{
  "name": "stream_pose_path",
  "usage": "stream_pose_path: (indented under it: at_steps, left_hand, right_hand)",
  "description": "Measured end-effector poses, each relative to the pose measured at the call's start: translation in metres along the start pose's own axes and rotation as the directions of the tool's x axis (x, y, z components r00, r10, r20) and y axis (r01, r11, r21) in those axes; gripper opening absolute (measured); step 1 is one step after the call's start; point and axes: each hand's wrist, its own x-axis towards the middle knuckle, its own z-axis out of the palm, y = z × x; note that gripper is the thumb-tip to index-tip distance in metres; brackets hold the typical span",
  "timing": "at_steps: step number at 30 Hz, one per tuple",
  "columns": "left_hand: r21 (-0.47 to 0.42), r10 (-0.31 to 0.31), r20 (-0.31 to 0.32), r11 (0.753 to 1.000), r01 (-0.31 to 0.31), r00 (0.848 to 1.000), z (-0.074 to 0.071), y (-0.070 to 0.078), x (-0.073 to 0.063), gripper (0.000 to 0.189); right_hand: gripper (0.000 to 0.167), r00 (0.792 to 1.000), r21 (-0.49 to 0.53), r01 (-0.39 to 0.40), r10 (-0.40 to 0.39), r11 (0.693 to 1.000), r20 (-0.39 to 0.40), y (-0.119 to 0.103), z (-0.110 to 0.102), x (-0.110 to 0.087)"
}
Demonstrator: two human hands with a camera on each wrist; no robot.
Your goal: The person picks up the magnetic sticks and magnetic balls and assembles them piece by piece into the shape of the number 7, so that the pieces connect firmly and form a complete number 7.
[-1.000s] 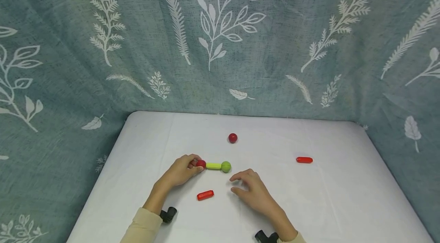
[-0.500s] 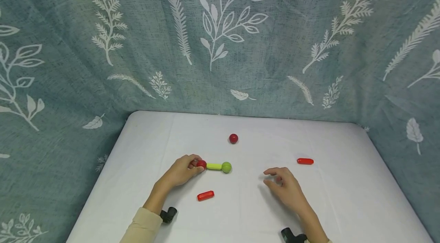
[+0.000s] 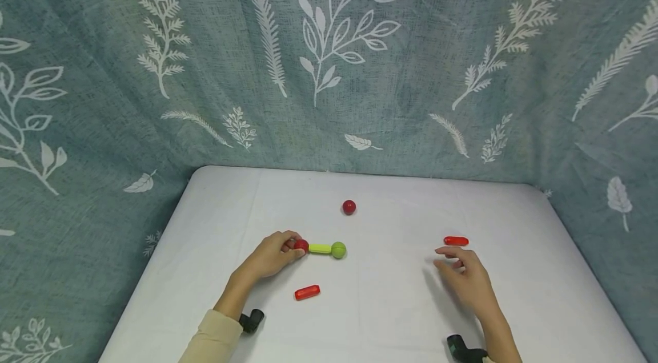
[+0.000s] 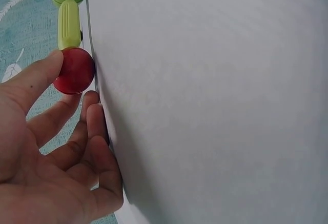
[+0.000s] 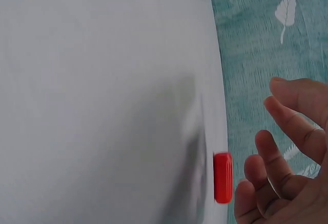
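Observation:
My left hand pinches a red ball between thumb and fingers. That ball is joined to a yellow-green ribbed rod, which has a green ball on its far end, so the three form one straight piece lying left to right. On the right, my right hand hovers over the table with thumb and fingers apart and nothing between them. Just beyond its fingertips lies a red rod, which also shows beside the fingers in the right wrist view.
A second red rod lies in front of the joined piece. Farther back sits a loose dark red ball. The white-covered table ends at a green leaf-patterned cloth behind it. Each wrist wears a black camera.
My right hand has moved right, from near the green ball to just short of the red rod on the right. My left hand keeps its hold on the red ball in the same place.

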Motion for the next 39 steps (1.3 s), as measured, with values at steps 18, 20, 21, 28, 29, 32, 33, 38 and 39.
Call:
stream_pose_path:
  at_steps: [18,20,21,28,29,32,33,38,39]
  left_hand:
    - [-0.009,0.0,0.007,1.0,0.0,1.0,0.002,-0.004,0.001,0.028]
    - [-0.011,-0.003,0.011,1.0,0.003,1.0,0.002,-0.004,0.001,0.028]
    - [-0.011,-0.003,0.012,1.0,0.003,1.0,0.002,-0.004,0.001,0.028]
    - [-0.006,0.002,0.002,1.0,-0.002,1.0,0.001,-0.004,0.001,0.028]
    - [-0.007,0.003,0.002,1.0,-0.003,1.0,0.001,-0.004,0.001,0.028]
    - [-0.009,0.001,0.0,1.0,-0.001,1.0,0.0,-0.003,0.001,0.027]
    - [-0.009,0.001,-0.001,1.0,-0.001,1.0,0.0,-0.003,0.001,0.027]
    - [-0.01,0.002,-0.002,1.0,-0.002,1.0,0.001,-0.004,0.001,0.028]
    - [-0.011,0.002,-0.001,1.0,-0.002,1.0,0.001,-0.004,0.001,0.028]
  right_hand:
    - [0.032,0.996,-0.092,-0.05,0.043,0.994,-0.08,0.043,-0.014,0.038]
    - [0.034,0.996,-0.11,-0.064,0.056,0.992,-0.067,0.047,-0.012,0.039]
    - [0.034,0.996,-0.115,-0.065,0.058,0.991,-0.062,0.048,-0.011,0.04]
    - [0.031,0.994,-0.126,-0.079,0.069,0.989,-0.084,0.049,-0.007,0.043]
    - [0.03,0.994,-0.129,-0.083,0.072,0.988,-0.086,0.049,-0.007,0.043]
    - [0.027,0.992,-0.131,-0.096,0.084,0.987,-0.093,0.049,-0.006,0.044]
    - [0.026,0.992,-0.135,-0.096,0.084,0.986,-0.094,0.049,-0.006,0.044]
    - [0.025,0.988,-0.138,-0.143,0.133,0.98,-0.074,0.05,-0.004,0.043]
    - [0.025,0.986,-0.135,-0.157,0.149,0.978,-0.069,0.05,-0.004,0.043]
